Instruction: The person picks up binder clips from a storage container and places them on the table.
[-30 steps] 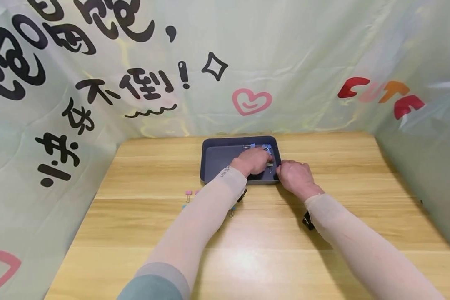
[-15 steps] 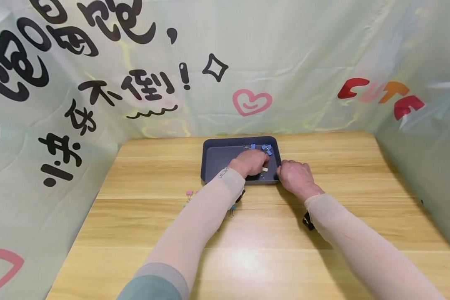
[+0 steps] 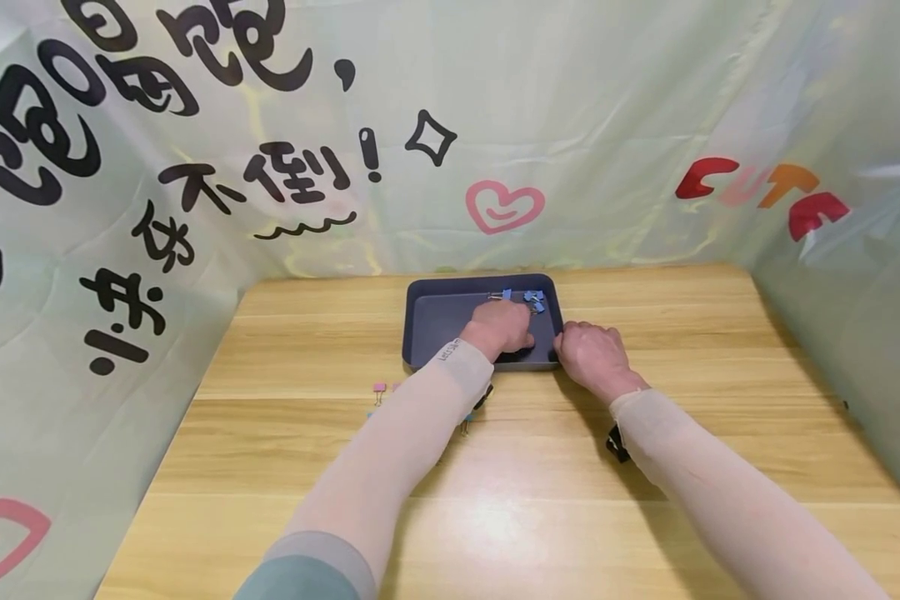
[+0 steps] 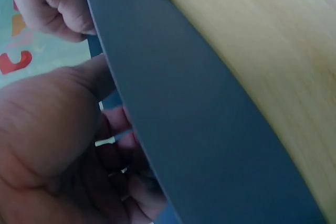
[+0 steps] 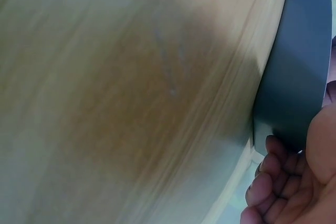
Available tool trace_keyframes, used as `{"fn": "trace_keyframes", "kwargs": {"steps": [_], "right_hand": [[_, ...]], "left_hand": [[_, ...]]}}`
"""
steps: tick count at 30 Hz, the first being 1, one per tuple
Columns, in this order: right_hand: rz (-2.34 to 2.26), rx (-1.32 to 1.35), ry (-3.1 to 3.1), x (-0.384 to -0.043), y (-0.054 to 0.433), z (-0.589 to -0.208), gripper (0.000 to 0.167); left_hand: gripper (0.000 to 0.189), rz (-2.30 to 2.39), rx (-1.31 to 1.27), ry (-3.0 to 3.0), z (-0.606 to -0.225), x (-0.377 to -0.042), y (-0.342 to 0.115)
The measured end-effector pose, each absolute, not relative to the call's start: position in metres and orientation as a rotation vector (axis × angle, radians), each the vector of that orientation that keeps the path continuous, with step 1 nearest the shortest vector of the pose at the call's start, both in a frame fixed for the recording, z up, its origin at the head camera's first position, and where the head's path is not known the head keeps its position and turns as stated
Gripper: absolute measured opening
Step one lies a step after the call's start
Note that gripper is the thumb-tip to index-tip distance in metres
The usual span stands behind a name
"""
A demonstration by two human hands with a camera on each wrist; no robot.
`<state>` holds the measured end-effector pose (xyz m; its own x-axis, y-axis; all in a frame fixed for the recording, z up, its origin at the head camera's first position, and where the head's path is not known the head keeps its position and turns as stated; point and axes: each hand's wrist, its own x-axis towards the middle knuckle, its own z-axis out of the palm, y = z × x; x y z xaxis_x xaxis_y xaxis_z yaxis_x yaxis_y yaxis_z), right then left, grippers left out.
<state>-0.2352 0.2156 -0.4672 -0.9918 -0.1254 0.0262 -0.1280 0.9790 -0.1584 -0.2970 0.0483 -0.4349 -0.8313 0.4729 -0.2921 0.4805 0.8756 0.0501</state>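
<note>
Left hand point(image 3: 501, 326) mostly hides its gripped clip point(image 4: 105, 141) inside the tray point(image 3: 438, 312)

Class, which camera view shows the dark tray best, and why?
The head view: the dark tray shows its floor and most of its rim, though the left hand hides part. The left wrist view shows mainly an outer wall close up; the right wrist view, a strip of wall by the right hand.
</note>
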Motion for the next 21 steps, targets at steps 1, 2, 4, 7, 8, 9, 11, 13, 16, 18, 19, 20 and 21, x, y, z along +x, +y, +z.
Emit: {"fn": "trace_keyframes", "kwargs": {"steps": [1, 2, 4, 7, 8, 9, 11, 13, 16, 18, 19, 20, 21], "right_hand": [[0.252, 0.2, -3.109, -0.235, 0.2154, -0.4674, 0.034], [0.255, 0.2, -3.108, -0.235, 0.2154, -0.4677, 0.034], [0.253, 0.2, -3.108, -0.2348, 0.2151, -0.4677, 0.035], [0.25, 0.198, -3.103, -0.2344, 0.2148, -0.4678, 0.035], [0.245, 0.197, -3.102, -0.2342, 0.2147, -0.4676, 0.035], [0.239, 0.198, -3.099, -0.2339, 0.2147, -0.4675, 0.035], [0.237, 0.202, -3.093, -0.2336, 0.2149, -0.4675, 0.035], [0.237, 0.207, -3.089, -0.2333, 0.2152, -0.4672, 0.035], [0.25, 0.207, -3.091, -0.233, 0.2151, -0.4669, 0.035], [0.257, 0.202, -3.098, -0.233, 0.2149, -0.4666, 0.035], [0.257, 0.2, -3.102, -0.2329, 0.2148, -0.4665, 0.035], [0.255, 0.198, -3.106, -0.2329, 0.2148, -0.4665, 0.035], [0.254, 0.196, -3.11, -0.2329, 0.2148, -0.4666, 0.034]], "left_hand": [[0.034, -0.055, 0.691, 2.758, -0.4354, -0.2962, 0.0497], [0.034, -0.065, 0.669, 2.763, -0.4362, -0.2956, 0.051], [0.033, -0.083, 0.632, 2.771, -0.4372, -0.2949, 0.0532], [0.033, -0.096, 0.583, 2.77, -0.438, -0.2947, 0.0554], [0.034, -0.092, 0.576, 2.768, -0.4383, -0.2948, 0.0554], [0.034, -0.085, 0.572, 2.766, -0.4382, -0.2946, 0.0551], [0.036, -0.07, 0.568, 2.764, -0.4379, -0.2944, 0.0542], [0.037, -0.053, 0.56, 2.761, -0.4373, -0.2937, 0.0533], [0.036, -0.039, 0.555, 2.76, -0.4361, -0.2923, 0.0525], [0.034, -0.035, 0.555, 2.765, -0.4353, -0.2914, 0.0529], [0.032, -0.032, 0.558, 2.768, -0.4351, -0.291, 0.0534], [0.03, -0.029, 0.565, 2.77, -0.4348, -0.2906, 0.0541], [0.029, -0.028, 0.576, 2.774, -0.4345, -0.29, 0.0548]]}}
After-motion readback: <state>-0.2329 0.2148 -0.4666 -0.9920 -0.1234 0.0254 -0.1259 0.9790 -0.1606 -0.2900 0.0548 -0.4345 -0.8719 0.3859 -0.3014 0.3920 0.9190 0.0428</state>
